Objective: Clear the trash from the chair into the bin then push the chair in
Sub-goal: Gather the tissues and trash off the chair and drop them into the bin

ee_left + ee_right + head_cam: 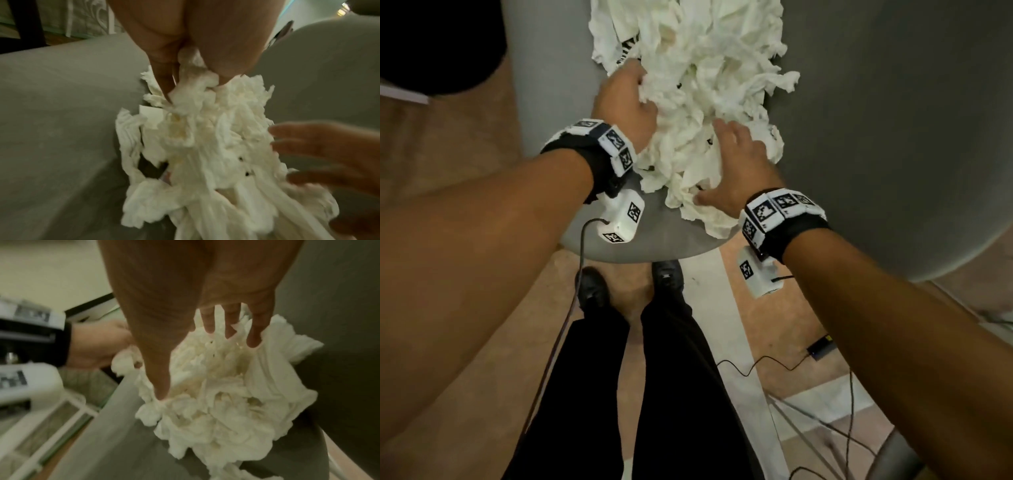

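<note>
1 tissue pile (698, 85) on 1 chair (887, 137), 2 hands: left hand (626, 102), right hand (736, 164)

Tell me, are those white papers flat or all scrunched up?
Scrunched up. The papers lie in a crinkled, lumpy heap on the grey chair.

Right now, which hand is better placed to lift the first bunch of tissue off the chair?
Left. The left hand already pinches crumpled tissue between thumb and fingers, seen in its wrist view. The right hand only rests spread on the pile, nothing gathered.
</note>
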{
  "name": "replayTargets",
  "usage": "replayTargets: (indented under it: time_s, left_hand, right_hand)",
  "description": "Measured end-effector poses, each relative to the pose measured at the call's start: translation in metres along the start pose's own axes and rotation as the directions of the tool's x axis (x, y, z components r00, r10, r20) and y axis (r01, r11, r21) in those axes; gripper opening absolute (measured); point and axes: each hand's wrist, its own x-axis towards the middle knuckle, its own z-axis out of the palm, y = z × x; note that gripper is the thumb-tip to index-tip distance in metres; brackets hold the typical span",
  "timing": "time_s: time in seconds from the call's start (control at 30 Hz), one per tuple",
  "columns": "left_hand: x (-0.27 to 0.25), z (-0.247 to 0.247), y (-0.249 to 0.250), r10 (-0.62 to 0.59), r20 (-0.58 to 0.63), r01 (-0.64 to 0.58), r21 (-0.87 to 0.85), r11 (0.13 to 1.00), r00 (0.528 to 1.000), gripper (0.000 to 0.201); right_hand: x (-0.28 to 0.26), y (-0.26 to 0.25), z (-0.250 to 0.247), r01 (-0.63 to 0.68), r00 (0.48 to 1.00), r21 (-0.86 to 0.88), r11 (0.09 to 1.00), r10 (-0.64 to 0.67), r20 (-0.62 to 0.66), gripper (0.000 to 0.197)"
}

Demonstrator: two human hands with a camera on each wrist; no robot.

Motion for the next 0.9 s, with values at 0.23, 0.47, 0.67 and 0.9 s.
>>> replayTargets:
  time_s: [0.23,0.47,0.67,0.9]
  left_hand:
    - [-0.002,-0.027,-0.022,0.005,-0.109,-0.013,-0.074,0.997,0.994,0.034]
    - [-0.01,-0.032,-0.039,-0.033,-0.04,0.03,-0.086,0.996,0.999,0.033]
    - [-0.02,-0.031,-0.046,-0.135,0.014,0.135,-0.195,0.972,0.991,0.03]
    - [-0.021,-0.029,-0.061,-0.135,-0.055,0.125,-0.156,0.98,0.989,0.03]
  right_hand:
    - [0.032,-0.011,-0.015,0.045,0.996,-0.11,0.993,-0.053,-0.068,0.037]
    - [0.038,-0.031,-0.04,0.079,0.953,0.368,0.926,0.038,-0.299,0.036]
    - [0.047,-0.054,0.005,0.353,0.935,-0.15,0.924,-0.344,0.084,0.085]
    - [0.066,-0.045,-0.024,0.286,0.933,-0.027,0.958,-0.284,-0.222,0.035]
